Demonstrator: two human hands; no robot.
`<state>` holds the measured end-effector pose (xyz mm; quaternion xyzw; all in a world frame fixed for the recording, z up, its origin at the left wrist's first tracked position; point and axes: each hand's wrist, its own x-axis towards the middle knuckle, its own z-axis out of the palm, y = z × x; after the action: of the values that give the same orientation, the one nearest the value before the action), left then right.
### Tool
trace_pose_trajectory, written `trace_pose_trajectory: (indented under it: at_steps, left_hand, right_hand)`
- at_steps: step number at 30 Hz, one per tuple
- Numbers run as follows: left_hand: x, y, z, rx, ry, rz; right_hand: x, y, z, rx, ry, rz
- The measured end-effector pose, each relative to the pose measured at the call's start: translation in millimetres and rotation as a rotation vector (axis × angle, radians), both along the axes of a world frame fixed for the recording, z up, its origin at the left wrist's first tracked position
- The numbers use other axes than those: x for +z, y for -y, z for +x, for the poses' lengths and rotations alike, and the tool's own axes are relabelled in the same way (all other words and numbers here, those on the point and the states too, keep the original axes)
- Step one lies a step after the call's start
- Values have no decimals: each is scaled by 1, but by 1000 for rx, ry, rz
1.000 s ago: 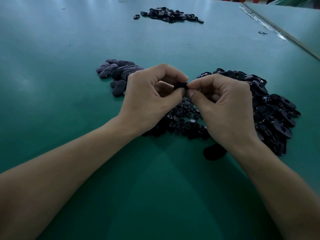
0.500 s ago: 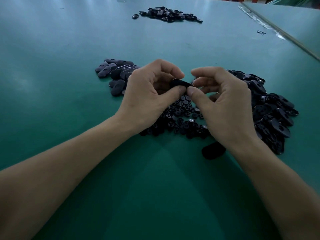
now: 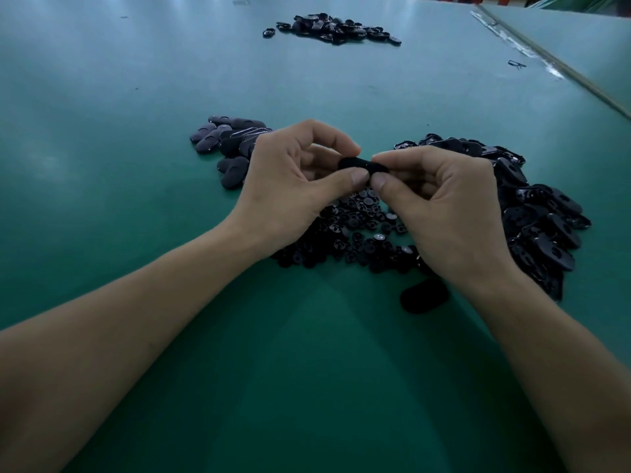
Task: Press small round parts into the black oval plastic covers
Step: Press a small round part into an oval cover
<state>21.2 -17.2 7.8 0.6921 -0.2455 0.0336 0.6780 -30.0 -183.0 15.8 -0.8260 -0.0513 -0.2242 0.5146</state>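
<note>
Black oval cover (image 3: 358,164): pinched at both ends, held up off the green table (image 3: 136,97), right above the heap of small round parts (image 3: 362,230). Gripped at one end by left hand (image 3: 293,186), thumb underneath and forefinger curled over the top. Same deal at the other end from right hand (image 3: 444,206), with both thumb tips nearly meeting below it. No telling if loaded with a round part yet, too much hidden behind fingers.

Looks like the pressing step itself, judging by the two-handed squeeze. Next up, probably: a firm, square thumb push to seat the round bit flush, then off to the done pile and on to a fresh pair. Needs even pressure, otherwise likely to end up cocked sideways in the hole.

As for looks: matte black, smooth, rounded ends, small enough to nearly vanish between the fingertips, only the middle strip showing. Hard plastic by the look of it, so not much give expected.

Around it: loose covers (image 3: 546,220) heaped to the right, mostly hollow side up. Smoother dome-side-up batch (image 3: 228,145) off to the left, maybe the finished ones. One stray cover (image 3: 424,297) lying flat by the right wrist, plus a far pile (image 3: 334,27) way up the table
</note>
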Motion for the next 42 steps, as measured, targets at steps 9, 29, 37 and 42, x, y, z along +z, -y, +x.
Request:
trace_pose_trajectory:
  at_steps: [9,29,37,42]
  left_hand:
    - [-2,0,1,-18,-11,-7]
    - [-2,3,-1,-19,14,32]
    - [-1,3,-2,2,-5,-6]
    - [-1,3,-3,-6,-21,-24]
  right_hand:
    - [0,0,-1,-8,15,5]
    - [7,0,-3,-27,8,-94]
    - [2,-5,-11,-200,227,-366]
    - [-2,-7,-10,-194,255,-391]
